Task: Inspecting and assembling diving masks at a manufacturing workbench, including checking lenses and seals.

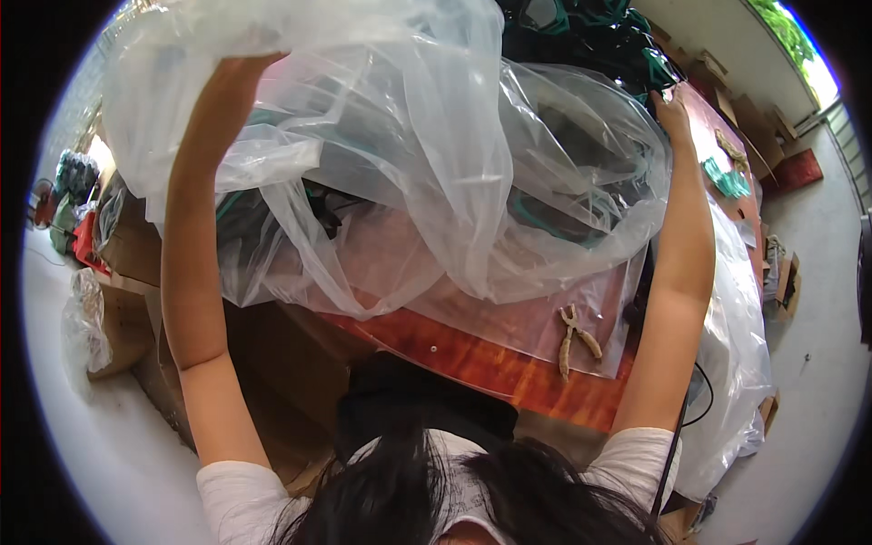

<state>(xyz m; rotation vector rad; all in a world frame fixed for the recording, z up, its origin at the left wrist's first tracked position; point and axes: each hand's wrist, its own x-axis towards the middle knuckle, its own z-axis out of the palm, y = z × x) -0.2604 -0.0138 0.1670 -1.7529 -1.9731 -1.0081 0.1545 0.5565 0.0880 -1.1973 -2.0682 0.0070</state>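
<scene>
My left hand holds clear plastic high so it hangs. I can't tell if my right hand grips.

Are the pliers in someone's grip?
No, the pliers lie ungripped near the red table's near edge.

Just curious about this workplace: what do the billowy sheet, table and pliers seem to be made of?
Sheet: thin, glossy plastic, judging by its see-through folds and highlights.
Table: perhaps polished wood or wood-look laminate, given its reddish streaks and sheen.
Pliers: probably metal, from the greyish head; tan grips look matt, material unclear.
</scene>
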